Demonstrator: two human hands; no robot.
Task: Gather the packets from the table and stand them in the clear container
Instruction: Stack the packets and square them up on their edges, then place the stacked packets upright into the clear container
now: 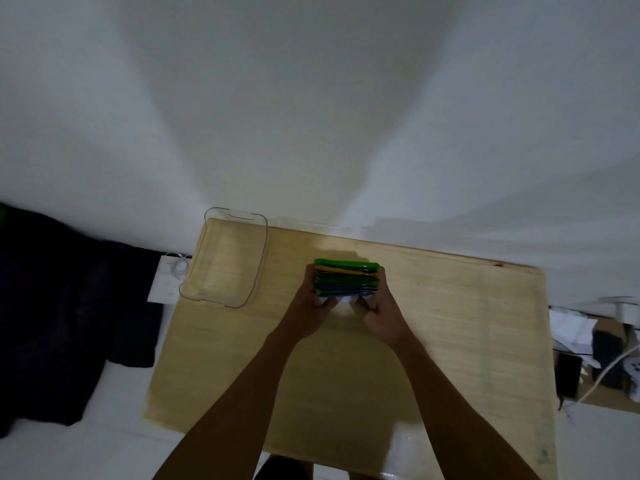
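- At the centre of the pale wooden desk [450, 323], the left hand [313, 299] and right hand [375, 306] clamp the upright stack of green, yellow and blue packets [346, 277].
- The empty clear plastic container [225, 258] stands near, to the left.
- Advised: maintain even side pressure, carry level, lower edges first.

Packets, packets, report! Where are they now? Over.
Both hands, left and right, squeezing packet stack on table. Clear container empty, left. Path open.
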